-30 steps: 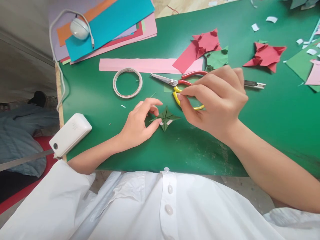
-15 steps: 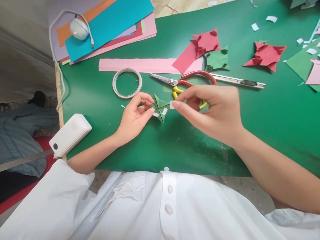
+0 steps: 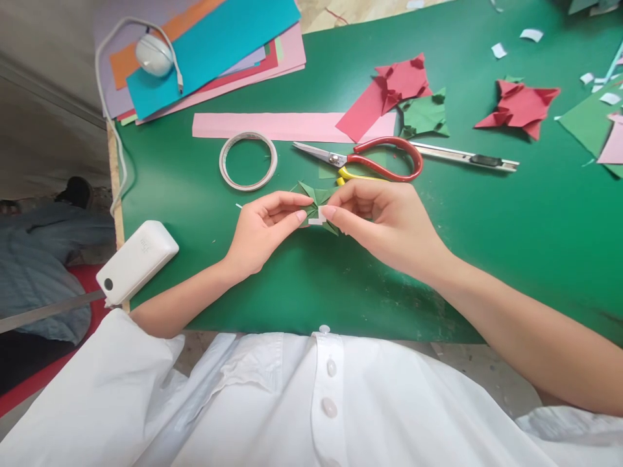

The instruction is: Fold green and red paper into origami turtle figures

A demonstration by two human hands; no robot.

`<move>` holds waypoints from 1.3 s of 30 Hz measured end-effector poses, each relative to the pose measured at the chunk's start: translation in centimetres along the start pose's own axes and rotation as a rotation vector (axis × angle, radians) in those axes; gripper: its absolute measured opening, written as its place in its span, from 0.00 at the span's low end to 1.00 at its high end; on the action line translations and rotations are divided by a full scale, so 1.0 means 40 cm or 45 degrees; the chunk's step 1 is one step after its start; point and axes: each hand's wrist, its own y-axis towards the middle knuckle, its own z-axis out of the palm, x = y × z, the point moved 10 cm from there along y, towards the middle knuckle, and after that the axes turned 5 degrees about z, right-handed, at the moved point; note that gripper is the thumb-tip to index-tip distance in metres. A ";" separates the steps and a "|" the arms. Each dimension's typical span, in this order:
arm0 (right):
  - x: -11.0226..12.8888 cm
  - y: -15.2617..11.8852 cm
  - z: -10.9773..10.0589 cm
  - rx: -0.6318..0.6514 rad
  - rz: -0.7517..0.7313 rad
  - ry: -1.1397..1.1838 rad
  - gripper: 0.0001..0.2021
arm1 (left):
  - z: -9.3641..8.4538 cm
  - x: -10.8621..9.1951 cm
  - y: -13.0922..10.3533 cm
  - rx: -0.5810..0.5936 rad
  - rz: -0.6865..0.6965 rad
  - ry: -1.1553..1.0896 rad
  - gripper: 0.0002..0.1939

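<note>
Between thumb and fingers, my left hand (image 3: 265,230) pinches the left side of a small folded green paper star (image 3: 315,194). My right hand (image 3: 389,217) is closed in a pinch on a small white piece of tape (image 3: 322,213), which lies against the star's middle. Another white tape piece (image 3: 315,222) sits on the star just below. Fingers cover parts of the star on both sides. Behind my hands are a roll of double-sided tape (image 3: 223,162) and scissors (image 3: 335,159) with red and yellow handles, partly hidden by my right hand.
A utility knife (image 3: 457,155) and a pink paper strip (image 3: 253,126) lie beyond the scissors. Folded red paper pieces (image 3: 523,107) and a green one (image 3: 424,117) are farther back. Coloured sheets (image 3: 214,48) fill the back left; a white power bank (image 3: 137,263) sits at the left edge.
My right hand has moved left and slightly down, bringing the tape piece onto the green star. The star has shifted a little to the right in my left hand.
</note>
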 end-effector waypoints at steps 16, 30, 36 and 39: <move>-0.004 -0.006 -0.014 -0.230 -0.130 -0.278 0.05 | 0.027 -0.043 -0.027 0.082 0.259 0.259 0.16; 0.015 -0.017 -0.009 -0.275 -0.235 -0.463 0.06 | 0.033 -0.071 -0.036 0.080 0.425 0.471 0.16; 0.023 -0.023 -0.009 -0.316 -0.291 -0.533 0.07 | 0.034 -0.074 -0.040 0.086 0.460 0.561 0.13; 0.027 -0.028 -0.007 -0.343 -0.318 -0.569 0.07 | 0.034 -0.074 -0.041 0.086 0.462 0.600 0.11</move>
